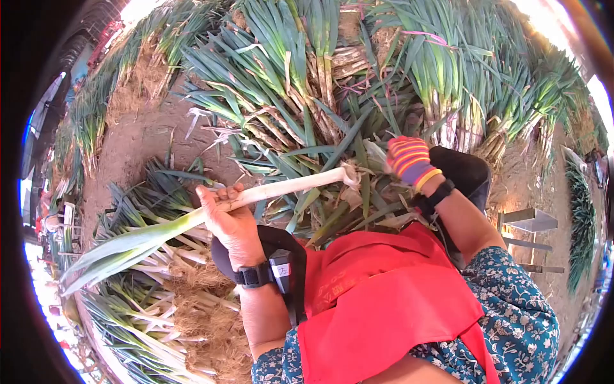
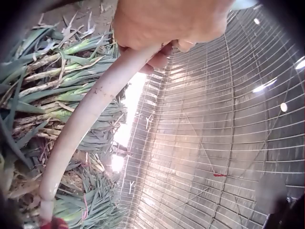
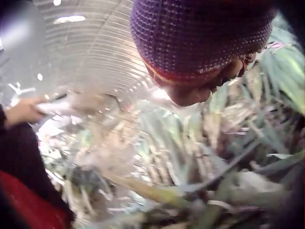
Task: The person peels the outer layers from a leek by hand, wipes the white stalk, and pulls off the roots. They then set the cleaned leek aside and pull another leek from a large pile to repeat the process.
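My bare left hand (image 1: 231,221) grips a single long green onion (image 1: 291,185), its white shank pointing right and its green leaves trailing to the left. In the left wrist view the smooth white shank (image 2: 83,114) runs down from under the fingers. My right hand (image 1: 409,160) wears a striped knitted glove, with its fingers curled, just beyond the onion's root end. Beside those fingers is a blurred pale leaf (image 1: 377,155); I cannot tell whether they hold it. The purple glove (image 3: 200,45) fills the top of the right wrist view, above loose leaves.
Loose leaves (image 1: 332,221) heap up before the red apron (image 1: 384,281). Green onions with brown roots (image 1: 208,326) lie at the lower left. Tied bundles (image 1: 441,70) stand along the back. A metal stand (image 1: 531,221) is at the right.
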